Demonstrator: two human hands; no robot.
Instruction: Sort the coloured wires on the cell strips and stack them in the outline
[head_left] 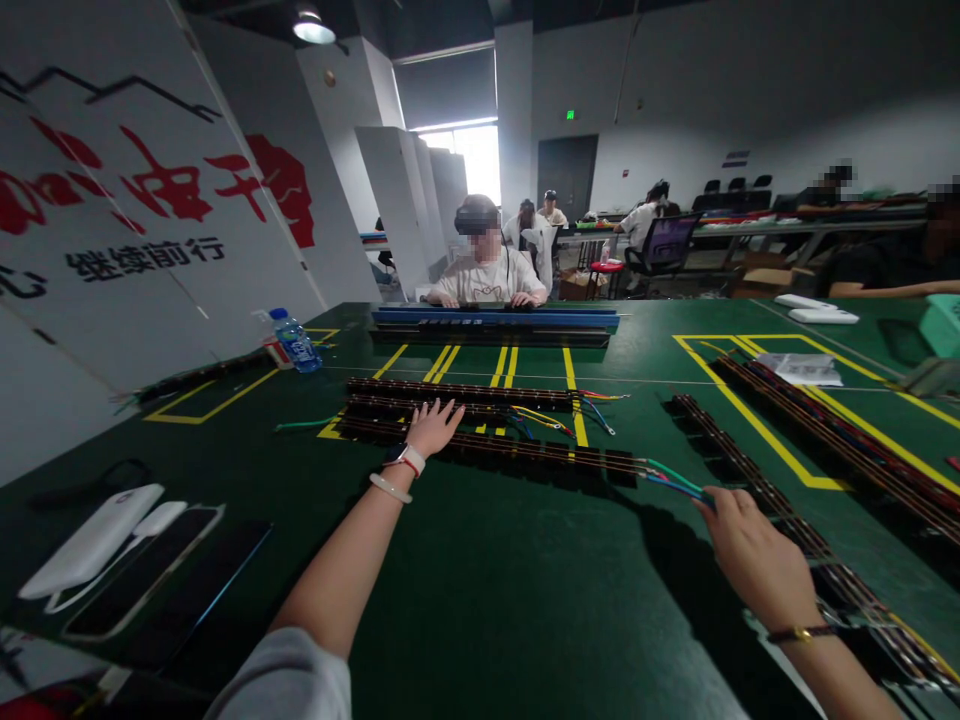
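Note:
Several long black strips (pixel 525 455) with copper-coloured lines along them lie side by side on the green tabletop. My left hand (pixel 433 430) rests on them with its fingers stretched out, palm down. Coloured wires (pixel 671 480), green, blue and red, come out of the right end of the nearest strip. My right hand (pixel 757 550) pinches these wires close to their far ends, and its fingers hide the tips. Loose yellow, red and blue wires (pixel 596 405) with metal lugs stick out from the strips behind.
Another long strip (pixel 739 460) slants beneath my right arm, with a bundle of strips (pixel 847 420) farther right. A power bank (pixel 94 540) and phones (pixel 142 575) lie at the left. A water bottle (pixel 296 342) stands behind. Across the table a person sits behind blue and black profiles (pixel 495 320).

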